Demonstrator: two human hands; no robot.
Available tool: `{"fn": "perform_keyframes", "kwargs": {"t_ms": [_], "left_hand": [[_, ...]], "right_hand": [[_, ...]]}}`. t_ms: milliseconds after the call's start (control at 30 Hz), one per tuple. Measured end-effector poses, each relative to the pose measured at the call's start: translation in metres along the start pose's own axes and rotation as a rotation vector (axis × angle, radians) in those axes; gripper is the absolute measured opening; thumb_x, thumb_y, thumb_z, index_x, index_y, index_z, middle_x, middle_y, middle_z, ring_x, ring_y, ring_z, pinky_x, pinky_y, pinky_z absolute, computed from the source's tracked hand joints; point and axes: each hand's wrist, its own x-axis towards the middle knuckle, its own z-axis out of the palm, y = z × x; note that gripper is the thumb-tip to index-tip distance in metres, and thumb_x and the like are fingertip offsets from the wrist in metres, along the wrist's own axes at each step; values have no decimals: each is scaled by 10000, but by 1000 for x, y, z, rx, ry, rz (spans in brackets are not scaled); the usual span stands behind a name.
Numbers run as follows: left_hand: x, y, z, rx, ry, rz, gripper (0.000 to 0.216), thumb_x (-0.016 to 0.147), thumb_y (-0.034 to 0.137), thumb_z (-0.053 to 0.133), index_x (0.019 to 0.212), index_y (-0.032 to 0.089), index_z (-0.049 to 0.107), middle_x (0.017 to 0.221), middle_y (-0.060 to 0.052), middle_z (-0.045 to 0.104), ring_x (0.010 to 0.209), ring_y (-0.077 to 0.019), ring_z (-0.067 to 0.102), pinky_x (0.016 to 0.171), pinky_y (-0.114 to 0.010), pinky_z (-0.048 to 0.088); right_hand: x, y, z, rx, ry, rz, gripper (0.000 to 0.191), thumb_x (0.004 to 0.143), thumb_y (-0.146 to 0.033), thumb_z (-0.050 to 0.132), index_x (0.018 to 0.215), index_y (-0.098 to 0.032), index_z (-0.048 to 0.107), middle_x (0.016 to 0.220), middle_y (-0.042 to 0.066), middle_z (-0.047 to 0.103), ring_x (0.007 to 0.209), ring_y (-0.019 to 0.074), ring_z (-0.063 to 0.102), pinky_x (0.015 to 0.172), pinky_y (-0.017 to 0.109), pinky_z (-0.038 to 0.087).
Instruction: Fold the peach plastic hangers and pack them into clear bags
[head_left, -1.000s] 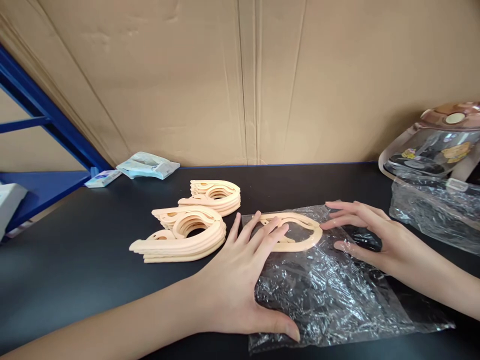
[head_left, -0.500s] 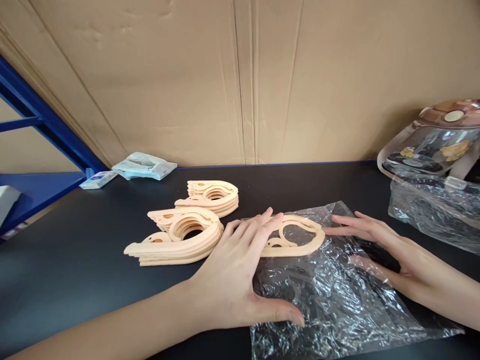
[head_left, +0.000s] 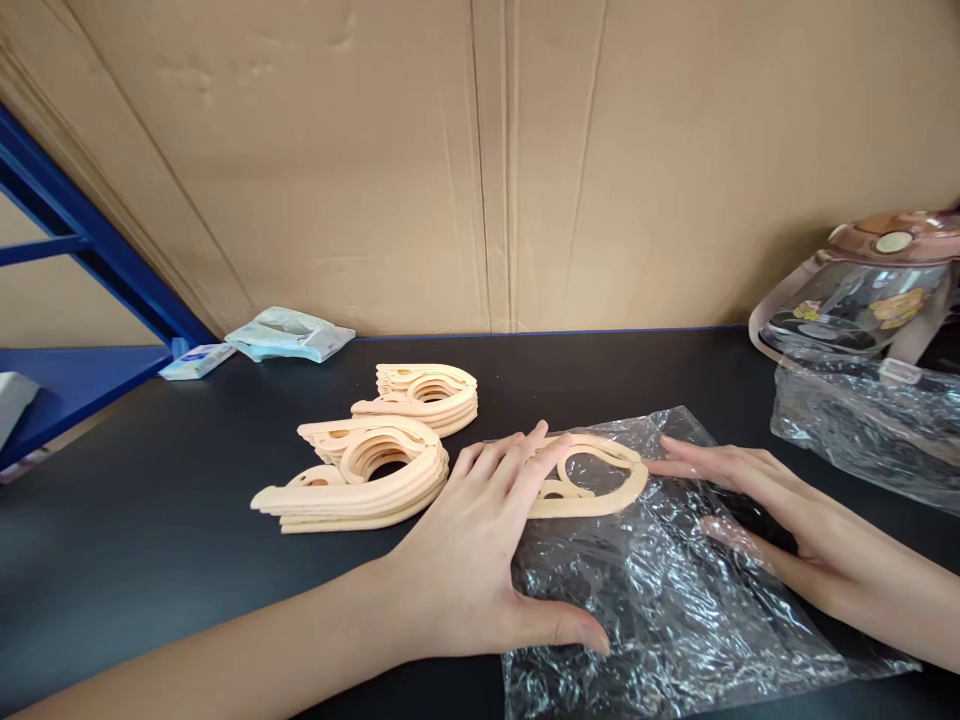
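A clear plastic bag (head_left: 667, 590) lies flat on the black tabletop (head_left: 150, 560), with one peach curved plastic piece (head_left: 600, 480) at its far end, seemingly inside it. My left hand (head_left: 480, 560) lies flat with fingers spread on the bag's left edge, its fingertips on the peach piece. My right hand (head_left: 757, 500) rests flat on the bag's right side, with a fingertip touching the piece's right end. Left of the bag sit two stacks of the same peach pieces, a nearer stack (head_left: 360, 480) and a farther stack (head_left: 427, 392).
A transparent jug with a pink lid (head_left: 862, 290) and crumpled clear plastic (head_left: 862, 430) sit at the right. Light blue packets (head_left: 289, 332) lie at the back left beside a blue shelf frame (head_left: 82, 240). A cardboard wall (head_left: 487, 160) stands behind the table.
My left hand slid forward so its fingers cover more of the peach piece. My right hand drew back slightly and flattened on the bag. The bag shifted a little.
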Motion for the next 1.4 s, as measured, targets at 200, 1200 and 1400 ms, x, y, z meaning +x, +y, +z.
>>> {"fn": "perform_keyframes", "kwargs": {"t_ms": [200, 1200, 1400], "left_hand": [[-1, 0, 1, -1, -83, 4, 1094, 700, 754, 601, 1528, 252, 92, 1605, -107, 100, 1456, -386, 92, 1146, -642, 86], [-5, -3, -5, -76, -112, 51, 736, 882, 618, 493, 1464, 194, 337, 1584, -80, 221, 1471, -293, 110, 1194, -535, 131], [-7, -4, -5, -69, -122, 51, 731, 898, 628, 455, 1468, 188, 328, 1595, -64, 183, 1479, -267, 64, 1205, -505, 107]], "right_hand": [[3, -8, -1, -33, -29, 1, 638, 908, -344, 454, 1455, -529, 182, 1328, -16, 596, 1111, 273, 623, 869, 469, 575], [227, -72, 10, -16, -205, -541, 826, 811, -498, 626, 1483, -154, 291, 1428, 176, 470, 1252, 317, 482, 1005, 480, 416], [245, -76, 19, 48, -247, -507, 899, 728, -496, 699, 1477, -196, 302, 1236, 132, 631, 1054, 294, 611, 843, 410, 488]]}}
